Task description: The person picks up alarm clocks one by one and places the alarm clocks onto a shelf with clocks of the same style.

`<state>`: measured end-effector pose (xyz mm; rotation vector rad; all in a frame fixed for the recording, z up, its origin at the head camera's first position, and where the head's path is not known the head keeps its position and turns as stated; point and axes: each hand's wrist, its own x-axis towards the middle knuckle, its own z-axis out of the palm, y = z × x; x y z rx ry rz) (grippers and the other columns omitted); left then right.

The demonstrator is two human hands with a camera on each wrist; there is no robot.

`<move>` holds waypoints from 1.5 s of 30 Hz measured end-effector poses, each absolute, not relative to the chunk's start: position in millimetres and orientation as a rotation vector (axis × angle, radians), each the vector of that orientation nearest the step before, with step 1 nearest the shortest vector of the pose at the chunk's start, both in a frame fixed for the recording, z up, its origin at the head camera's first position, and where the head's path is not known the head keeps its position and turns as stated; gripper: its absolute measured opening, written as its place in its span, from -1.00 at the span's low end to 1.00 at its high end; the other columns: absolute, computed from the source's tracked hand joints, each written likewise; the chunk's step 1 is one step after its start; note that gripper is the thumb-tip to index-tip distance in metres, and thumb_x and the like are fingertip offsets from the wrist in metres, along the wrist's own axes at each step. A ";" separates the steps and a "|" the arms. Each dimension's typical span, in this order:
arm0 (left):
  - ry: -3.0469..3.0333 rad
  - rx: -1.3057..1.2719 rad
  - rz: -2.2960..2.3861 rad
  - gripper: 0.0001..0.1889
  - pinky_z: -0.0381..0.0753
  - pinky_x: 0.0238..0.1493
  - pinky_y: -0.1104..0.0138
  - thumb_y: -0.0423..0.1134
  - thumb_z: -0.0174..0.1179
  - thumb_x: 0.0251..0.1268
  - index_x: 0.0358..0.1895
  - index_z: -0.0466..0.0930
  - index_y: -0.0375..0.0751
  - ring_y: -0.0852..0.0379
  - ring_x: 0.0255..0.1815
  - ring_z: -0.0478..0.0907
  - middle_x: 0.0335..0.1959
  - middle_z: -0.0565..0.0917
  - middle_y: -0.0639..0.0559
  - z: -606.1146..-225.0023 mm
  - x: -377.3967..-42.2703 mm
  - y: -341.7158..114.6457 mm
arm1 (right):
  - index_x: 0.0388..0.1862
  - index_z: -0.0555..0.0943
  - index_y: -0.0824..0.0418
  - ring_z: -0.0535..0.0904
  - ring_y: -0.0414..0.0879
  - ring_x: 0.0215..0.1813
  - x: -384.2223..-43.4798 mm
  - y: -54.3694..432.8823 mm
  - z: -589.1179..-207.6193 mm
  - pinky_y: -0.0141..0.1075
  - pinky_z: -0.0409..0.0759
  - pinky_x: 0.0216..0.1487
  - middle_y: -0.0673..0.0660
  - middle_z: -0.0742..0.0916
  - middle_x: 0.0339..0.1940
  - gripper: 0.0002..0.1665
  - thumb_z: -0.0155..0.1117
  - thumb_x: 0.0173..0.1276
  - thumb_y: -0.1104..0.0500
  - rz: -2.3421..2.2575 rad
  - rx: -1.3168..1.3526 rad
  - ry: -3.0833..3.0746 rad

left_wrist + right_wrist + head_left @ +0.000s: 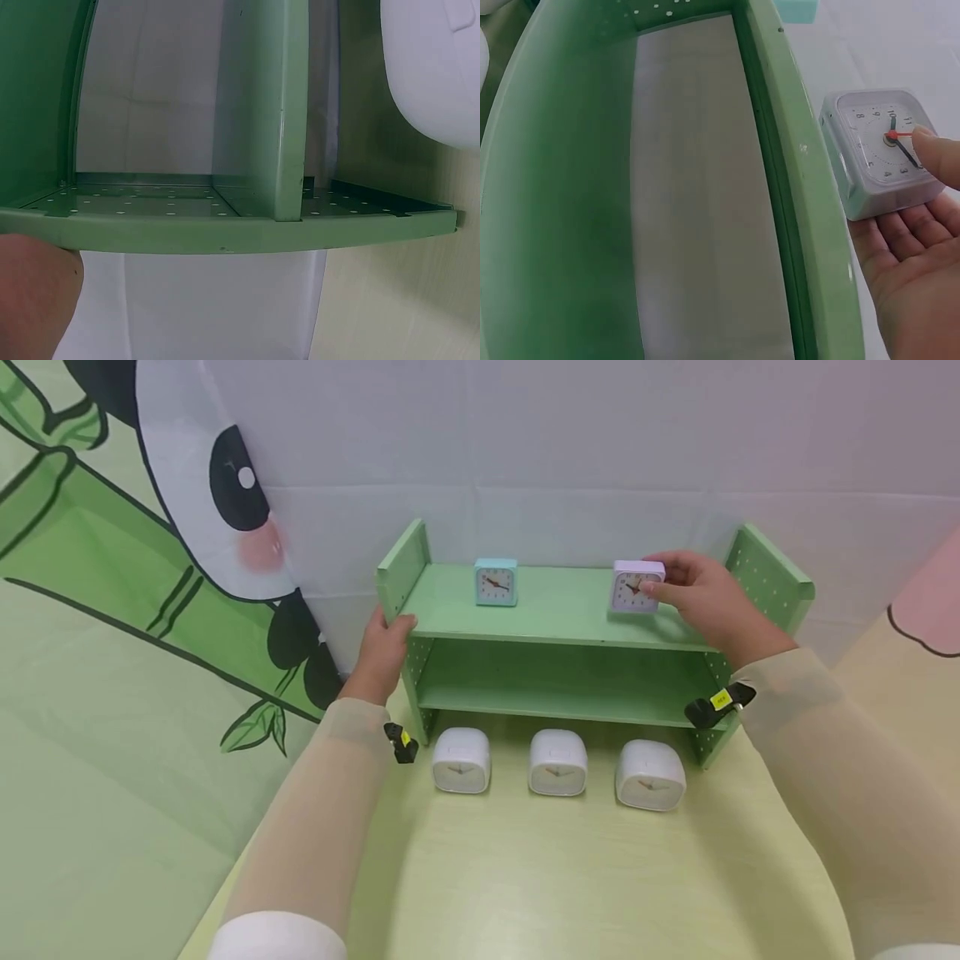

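A small lilac alarm clock [626,589] is held by my right hand [708,597] over the top board of the green shelf [555,618], towards its right end. In the right wrist view the thumb lies across the dial of this clock [870,150] and the fingers [904,232] are behind and under it. My left hand [384,656] grips the shelf's left side panel, thumb at the front edge. In the left wrist view part of that hand [34,292] shows against the panel's edge [225,236]. A light blue alarm clock [496,583] stands upright on the top board, left of the lilac one.
Three white rounded clocks stand in a row on the pale wooden table [525,877]: a left one [461,760], a middle one [558,762] and a right one [651,774], before the shelf's lower opening. A cloth printed with cartoon figures [585,435] hangs behind the shelf.
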<state>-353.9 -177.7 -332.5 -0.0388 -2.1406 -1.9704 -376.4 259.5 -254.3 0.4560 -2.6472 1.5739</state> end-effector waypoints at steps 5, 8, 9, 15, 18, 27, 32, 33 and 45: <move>-2.122 -0.047 -1.968 -0.41 0.19 0.50 0.02 -0.15 0.01 0.55 0.58 0.19 -0.04 0.00 0.45 0.27 0.45 0.36 -0.08 -331.8 -354.2 -175.2 | 0.50 0.43 0.09 0.51 -0.06 0.27 -385.3 262.1 -256.3 -0.09 0.37 0.30 0.13 0.61 0.31 -0.37 0.25 0.55 -0.07 1.582 0.457 -2.684; -2.116 -0.051 -1.975 -0.40 0.20 0.50 0.02 -0.15 0.01 0.55 0.58 0.18 -0.05 0.00 0.44 0.27 0.45 0.36 -0.08 -332.0 -355.2 -174.3 | 0.51 0.42 0.10 0.50 -0.06 0.27 -391.4 262.9 -257.8 -0.11 0.36 0.30 0.13 0.61 0.30 -0.37 0.23 0.56 -0.08 1.555 0.439 -2.716; -2.114 -0.051 -1.978 -0.40 0.20 0.50 0.03 -0.15 0.02 0.55 0.58 0.18 -0.05 0.00 0.44 0.28 0.45 0.36 -0.08 -332.2 -355.4 -174.2 | 0.51 0.42 0.11 0.50 -0.06 0.26 -393.7 262.6 -258.3 -0.12 0.35 0.29 0.13 0.61 0.29 -0.37 0.24 0.56 -0.07 1.540 0.432 -2.725; -2.125 -0.051 -1.978 -0.40 0.19 0.49 0.01 -0.12 0.02 0.56 0.59 0.17 -0.01 0.01 0.44 0.26 0.45 0.35 -0.07 -335.5 -357.1 -176.8 | 0.48 0.44 0.11 0.49 -0.05 0.25 -403.8 259.2 -260.6 -0.13 0.30 0.28 0.15 0.63 0.28 -0.37 0.25 0.55 -0.10 1.515 0.427 -2.762; -2.125 -0.056 -1.983 -0.39 0.18 0.50 0.00 -0.11 0.03 0.56 0.60 0.16 0.01 0.02 0.45 0.26 0.46 0.35 -0.05 -337.4 -356.6 -178.1 | 0.44 0.46 0.11 0.50 -0.07 0.23 -406.8 261.1 -262.1 -0.16 0.31 0.25 0.13 0.64 0.25 -0.39 0.25 0.55 -0.11 1.493 0.461 -2.771; -2.110 -0.068 -1.989 -0.40 0.16 0.51 0.00 -0.13 0.02 0.57 0.60 0.17 0.02 0.02 0.48 0.24 0.47 0.34 -0.04 -335.0 -354.1 -177.5 | 0.43 0.47 0.16 0.50 -0.09 0.20 -415.9 263.2 -261.2 -0.23 0.32 0.21 0.12 0.67 0.22 -0.39 0.26 0.55 -0.10 1.449 0.524 -2.789; -2.112 -0.056 -1.991 -0.40 0.16 0.51 -0.01 -0.14 0.03 0.56 0.60 0.18 0.00 0.00 0.47 0.24 0.47 0.35 -0.06 -333.7 -354.9 -177.9 | 0.52 0.40 0.14 0.46 -0.03 0.29 -419.7 261.3 -258.8 -0.10 0.29 0.34 0.19 0.61 0.33 -0.29 0.23 0.54 -0.16 1.403 0.469 -2.824; -2.110 -0.055 -1.993 -0.40 0.16 0.51 0.00 -0.15 0.03 0.56 0.59 0.18 -0.01 -0.01 0.47 0.24 0.47 0.35 -0.06 -333.5 -354.6 -178.3 | 0.53 0.39 0.14 0.45 -0.01 0.31 -420.3 260.8 -258.4 -0.07 0.28 0.37 0.20 0.59 0.35 -0.27 0.23 0.54 -0.17 1.399 0.461 -2.829; -2.109 -0.037 -1.987 -0.41 0.19 0.51 0.02 -0.13 0.05 0.53 0.57 0.21 -0.06 0.00 0.44 0.28 0.43 0.39 -0.07 -335.6 -356.1 -178.5 | 0.64 0.25 0.16 0.33 0.14 0.47 -420.0 262.0 -254.3 0.07 0.17 0.49 0.31 0.46 0.50 -0.11 0.22 0.52 -0.24 1.334 0.448 -2.854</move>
